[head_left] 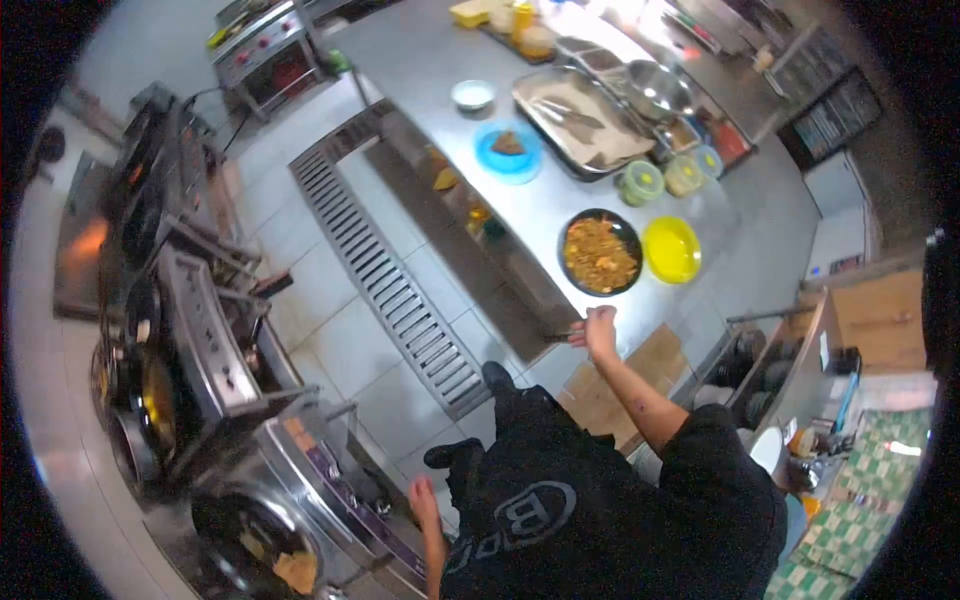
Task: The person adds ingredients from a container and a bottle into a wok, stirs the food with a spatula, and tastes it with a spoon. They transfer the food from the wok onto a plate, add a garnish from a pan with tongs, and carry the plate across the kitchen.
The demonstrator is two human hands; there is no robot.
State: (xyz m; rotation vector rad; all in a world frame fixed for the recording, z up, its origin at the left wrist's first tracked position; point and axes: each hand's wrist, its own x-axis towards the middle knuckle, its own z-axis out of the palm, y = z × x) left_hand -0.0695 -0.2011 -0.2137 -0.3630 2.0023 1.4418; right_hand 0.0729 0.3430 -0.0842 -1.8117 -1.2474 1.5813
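Note:
My right hand is at the near edge of the steel worktable, just below a round black pan or dish full of brown, chopped-looking food. Its fingers are curled together, and a thin dark shape shows beside them; whether I hold it cannot be made out. A yellow bowl stands right of the black dish. Low at my other side, my left hand hangs near the steel stove front. Seen edge-on and small, its fingers do not show clearly.
A wok with pale food sits on the stove at lower left. Farther along the worktable are a blue plate, a white bowl, a paper-lined tray and lidded tubs. A floor grate runs between stoves and table.

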